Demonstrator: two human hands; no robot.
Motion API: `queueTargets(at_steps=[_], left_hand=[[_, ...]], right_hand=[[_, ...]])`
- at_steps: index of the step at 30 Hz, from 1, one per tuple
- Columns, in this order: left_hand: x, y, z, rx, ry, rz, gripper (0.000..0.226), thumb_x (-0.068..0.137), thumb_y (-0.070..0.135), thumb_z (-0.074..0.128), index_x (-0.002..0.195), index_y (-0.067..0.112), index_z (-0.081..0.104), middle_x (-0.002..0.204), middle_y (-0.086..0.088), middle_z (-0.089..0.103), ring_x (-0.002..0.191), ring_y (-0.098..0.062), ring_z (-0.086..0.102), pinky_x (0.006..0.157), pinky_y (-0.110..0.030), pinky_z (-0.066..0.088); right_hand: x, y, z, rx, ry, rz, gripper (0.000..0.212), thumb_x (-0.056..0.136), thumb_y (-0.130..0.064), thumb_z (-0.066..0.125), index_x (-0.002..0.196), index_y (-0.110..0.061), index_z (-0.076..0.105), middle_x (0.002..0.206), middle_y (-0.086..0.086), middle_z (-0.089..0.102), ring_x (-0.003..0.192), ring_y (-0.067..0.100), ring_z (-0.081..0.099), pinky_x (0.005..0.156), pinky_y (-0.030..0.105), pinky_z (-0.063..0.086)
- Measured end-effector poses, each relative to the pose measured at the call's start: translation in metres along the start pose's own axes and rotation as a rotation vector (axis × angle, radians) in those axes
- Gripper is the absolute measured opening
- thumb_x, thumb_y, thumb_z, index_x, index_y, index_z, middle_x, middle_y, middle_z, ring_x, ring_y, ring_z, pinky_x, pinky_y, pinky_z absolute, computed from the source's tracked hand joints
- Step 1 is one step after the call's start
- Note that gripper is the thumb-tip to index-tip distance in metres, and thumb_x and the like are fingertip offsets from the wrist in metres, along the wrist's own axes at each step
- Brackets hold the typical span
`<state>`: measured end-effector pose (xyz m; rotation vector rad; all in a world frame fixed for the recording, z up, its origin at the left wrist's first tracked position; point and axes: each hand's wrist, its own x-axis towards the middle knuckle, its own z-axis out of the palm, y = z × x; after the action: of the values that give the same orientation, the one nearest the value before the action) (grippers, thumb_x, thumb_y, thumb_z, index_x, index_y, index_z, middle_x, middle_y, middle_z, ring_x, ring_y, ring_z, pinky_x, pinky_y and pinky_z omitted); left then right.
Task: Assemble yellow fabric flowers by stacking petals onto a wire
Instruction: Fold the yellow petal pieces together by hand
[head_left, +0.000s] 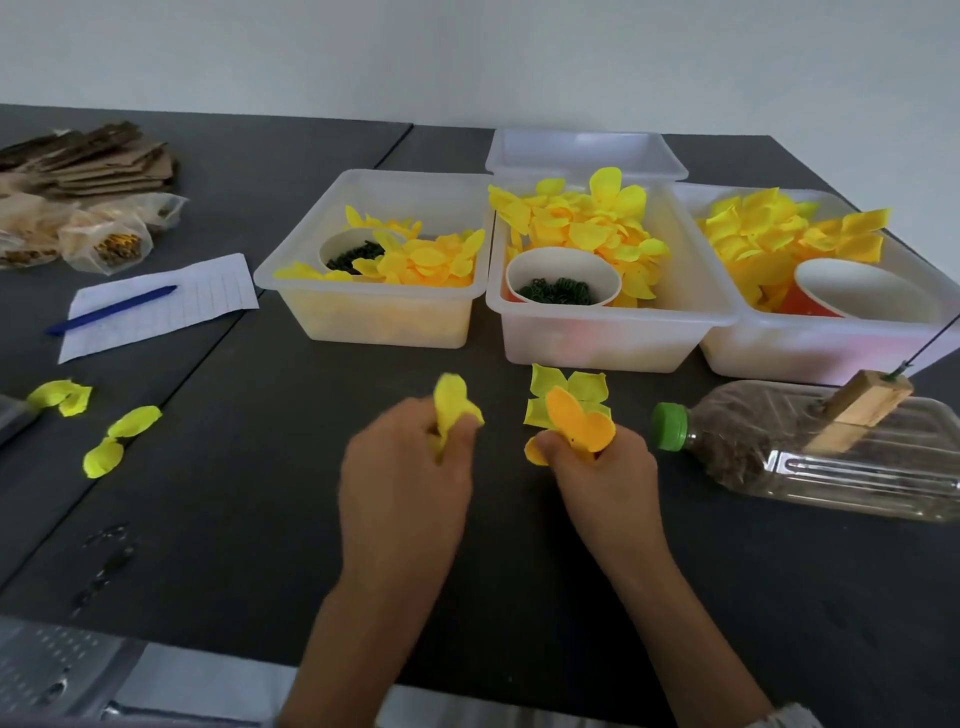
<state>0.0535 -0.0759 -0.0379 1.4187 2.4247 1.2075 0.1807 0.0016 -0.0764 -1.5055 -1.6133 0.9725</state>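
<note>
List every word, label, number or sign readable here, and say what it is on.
No text can be read.
Sheet of paper under the blue pen: a ruled grid only, any writing too faint to read.
Plastic bottle: no label visible.
Bins and paper cups: no print visible.

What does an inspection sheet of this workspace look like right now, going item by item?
Surface: dark table.
Job's things: three clear bins of yellow petals, left bin, middle bin, right bin; wire rising from a wooden block on a lying bottle.
Clutter: pen on paper, loose petals, cardboard.
Grippers: left hand grips a yellow petal; right hand grips stacked petals.
Cables: nothing seen.
Surroundings: pale wall.
</note>
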Motion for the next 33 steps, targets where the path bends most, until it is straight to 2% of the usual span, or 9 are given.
queueTargets(at_steps=[6, 9, 11, 13, 17, 21, 28, 30, 33], left_hand=[[0.128, 0.012, -0.014, 0.134, 0.223, 0.07, 0.022, 0.092, 0.036, 0.057, 0.083, 0.016, 0.061, 0.079, -0.002, 0.059, 0.077, -0.024, 0.055, 0.063, -0.033, 0.034], [0.191, 0.019, -0.003, 0.174, 0.022, 0.022, 0.034, 0.091, 0.037, 0.059, 0.11, 0.008, 0.063, 0.11, -0.015, 0.064, 0.104, -0.033, 0.059, 0.079, -0.039, 0.044], [0.211, 0.024, 0.003, 0.278, -0.191, 0.006, 0.06, 0.092, 0.049, 0.059, 0.131, 0.005, 0.051, 0.134, -0.018, 0.054, 0.123, -0.033, 0.051, 0.096, -0.039, 0.041], [0.214, 0.027, 0.006, 0.411, -0.263, 0.057, 0.075, 0.091, 0.057, 0.055, 0.141, 0.004, 0.041, 0.142, -0.019, 0.047, 0.13, -0.033, 0.045, 0.103, -0.043, 0.037], [0.162, 0.03, 0.004, 0.162, -0.12, 0.332, 0.05, 0.095, 0.044, 0.057, 0.137, 0.018, 0.051, 0.126, -0.008, 0.058, 0.119, -0.023, 0.053, 0.096, -0.033, 0.041], [0.075, 0.028, 0.002, -0.129, -0.302, 0.528, 0.028, 0.093, 0.038, 0.058, 0.12, 0.03, 0.064, 0.113, 0.013, 0.063, 0.106, 0.002, 0.056, 0.087, -0.008, 0.039], [0.023, 0.001, 0.021, 0.025, -0.573, 0.519, 0.029, 0.087, 0.041, 0.065, 0.115, 0.043, 0.061, 0.131, 0.023, 0.038, 0.126, 0.004, 0.034, 0.105, -0.023, 0.036], [0.025, -0.003, 0.02, 0.047, -0.613, 0.512, 0.034, 0.085, 0.047, 0.064, 0.118, 0.047, 0.058, 0.127, 0.024, 0.04, 0.121, 0.006, 0.036, 0.1, -0.02, 0.037], [0.027, 0.0, 0.019, 0.172, -0.664, 0.543, 0.032, 0.085, 0.055, 0.059, 0.116, 0.05, 0.052, 0.1, 0.025, 0.048, 0.094, 0.006, 0.042, 0.075, -0.015, 0.035]], right_hand=[[-0.002, 0.007, -0.008, 0.175, -0.208, 0.074, 0.032, 0.088, -0.031, 0.066, 0.064, -0.011, 0.06, 0.052, -0.002, 0.059, 0.044, 0.005, 0.05, 0.049, 0.026, 0.041], [-0.003, 0.005, -0.012, 0.307, -0.264, 0.054, 0.023, 0.088, -0.025, 0.067, 0.076, -0.006, 0.059, 0.056, 0.001, 0.058, 0.043, 0.006, 0.047, 0.043, 0.018, 0.039], [-0.001, 0.005, -0.016, 0.358, -0.285, 0.046, 0.02, 0.089, -0.021, 0.067, 0.079, -0.005, 0.059, 0.061, 0.006, 0.06, 0.045, 0.01, 0.048, 0.046, 0.021, 0.042], [0.0, 0.008, -0.021, 0.376, -0.313, 0.027, 0.021, 0.09, -0.021, 0.065, 0.078, -0.005, 0.059, 0.063, 0.006, 0.061, 0.049, 0.014, 0.05, 0.054, 0.029, 0.044], [0.0, 0.014, -0.028, 0.439, -0.378, 0.06, 0.014, 0.092, -0.02, 0.061, 0.085, -0.008, 0.06, 0.067, 0.001, 0.062, 0.056, 0.013, 0.052, 0.067, 0.036, 0.046], [0.0, 0.018, -0.028, 0.58, -0.456, 0.09, 0.009, 0.096, -0.012, 0.055, 0.088, -0.01, 0.06, 0.072, 0.003, 0.062, 0.056, 0.011, 0.048, 0.064, 0.035, 0.041], [-0.004, 0.021, -0.032, 0.555, -0.737, 0.076, 0.027, 0.09, -0.007, 0.059, 0.114, -0.021, 0.059, 0.078, 0.001, 0.057, 0.064, 0.01, 0.05, 0.062, 0.027, 0.045], [-0.001, 0.022, -0.038, 0.513, -0.785, 0.066, 0.034, 0.086, -0.01, 0.062, 0.117, -0.022, 0.059, 0.081, 0.002, 0.059, 0.068, 0.012, 0.053, 0.065, 0.029, 0.046], [0.001, 0.022, -0.046, 0.414, -0.863, 0.03, 0.047, 0.082, -0.008, 0.064, 0.125, -0.024, 0.054, 0.093, 0.001, 0.066, 0.081, 0.012, 0.062, 0.072, 0.025, 0.049]])
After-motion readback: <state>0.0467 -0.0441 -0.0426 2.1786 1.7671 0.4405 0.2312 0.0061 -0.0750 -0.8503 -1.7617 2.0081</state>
